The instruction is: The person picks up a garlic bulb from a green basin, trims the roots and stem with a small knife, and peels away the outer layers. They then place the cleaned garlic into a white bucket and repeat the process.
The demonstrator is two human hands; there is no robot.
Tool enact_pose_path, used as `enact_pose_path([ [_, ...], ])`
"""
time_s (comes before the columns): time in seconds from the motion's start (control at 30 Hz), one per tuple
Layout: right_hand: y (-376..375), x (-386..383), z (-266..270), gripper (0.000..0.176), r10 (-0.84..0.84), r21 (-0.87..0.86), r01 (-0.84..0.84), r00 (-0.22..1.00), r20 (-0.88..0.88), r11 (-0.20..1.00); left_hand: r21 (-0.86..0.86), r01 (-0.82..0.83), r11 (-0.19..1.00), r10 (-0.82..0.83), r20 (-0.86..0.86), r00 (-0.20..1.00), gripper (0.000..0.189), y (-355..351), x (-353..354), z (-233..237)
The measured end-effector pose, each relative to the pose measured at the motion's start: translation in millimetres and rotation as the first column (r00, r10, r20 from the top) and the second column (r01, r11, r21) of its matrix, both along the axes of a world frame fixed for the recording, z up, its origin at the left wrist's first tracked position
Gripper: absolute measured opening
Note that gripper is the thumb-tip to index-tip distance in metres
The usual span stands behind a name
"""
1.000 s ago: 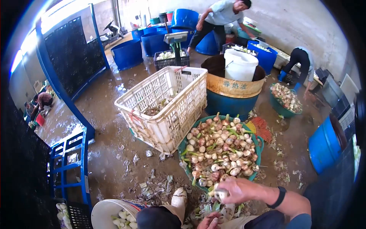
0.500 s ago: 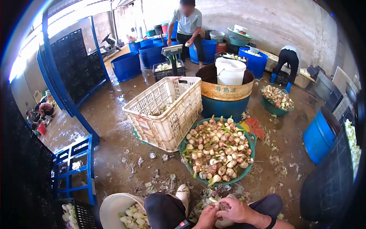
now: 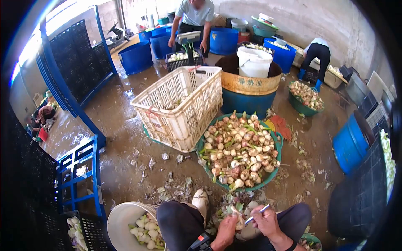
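Note:
My left hand [image 3: 226, 231] is closed around a garlic bulb [image 3: 239, 222], its pale stem pointing up between my knees. Beside it, my right hand [image 3: 267, 222] grips a small knife [image 3: 256, 213] whose slim, shiny shape slants across close to the bulb. Just ahead of my feet stands a wide green basin [image 3: 201, 165] heaped with unpeeled garlic bulbs [image 3: 240, 150], some with green stems. By my left knee, a white bucket [image 3: 119, 224] holds cleaned white garlic [image 3: 146, 232].
A white plastic crate [image 3: 167, 127] stands beyond the basin, next to a rusty-rimmed drum [image 3: 247, 102] with a white pail [image 3: 254, 61]. Peelings [image 3: 180, 188] litter the wet floor. One person [image 3: 194, 19] stands behind a scale; another [image 3: 317, 56] bends at the right. Blue drums [image 3: 136, 59] line the back.
The knife now shows in my right hand, which has drawn slightly away from my left. The standing person has lowered both hands to the crate by the scale.

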State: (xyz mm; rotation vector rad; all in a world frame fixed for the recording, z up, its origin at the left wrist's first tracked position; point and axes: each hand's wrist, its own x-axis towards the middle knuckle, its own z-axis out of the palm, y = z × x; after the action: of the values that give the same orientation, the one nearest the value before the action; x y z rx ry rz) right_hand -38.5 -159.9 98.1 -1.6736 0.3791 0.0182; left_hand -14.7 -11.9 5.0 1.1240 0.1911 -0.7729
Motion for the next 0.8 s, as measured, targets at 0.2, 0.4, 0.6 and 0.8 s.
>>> enact_pose_path([
  [0.2,9.7,-2.9,-20.6,0.010,-0.248,0.283,0.258,0.966,-0.071,0.924,0.161,0.014,0.987,-0.051,0.229,0.972,0.040,6.8,2.1,11.7],
  [0.4,14.9,-12.1,-25.6,0.012,-0.138,0.237,0.149,0.989,-0.062,0.960,-0.149,-0.072,0.986,0.068,-0.032,0.997,0.049,3.2,-0.2,18.3],
  [0.6,21.3,-11.2,-36.1,0.014,-0.235,0.469,0.220,0.972,-0.027,0.856,-0.196,-0.124,0.973,0.116,-0.048,0.992,0.049,3.7,3.2,19.0],
  [0.8,29.6,-9.9,-45.3,0.013,-0.167,0.445,0.169,0.985,-0.046,0.879,-0.070,-0.115,0.991,0.116,0.005,0.993,0.048,3.2,2.3,11.2],
])
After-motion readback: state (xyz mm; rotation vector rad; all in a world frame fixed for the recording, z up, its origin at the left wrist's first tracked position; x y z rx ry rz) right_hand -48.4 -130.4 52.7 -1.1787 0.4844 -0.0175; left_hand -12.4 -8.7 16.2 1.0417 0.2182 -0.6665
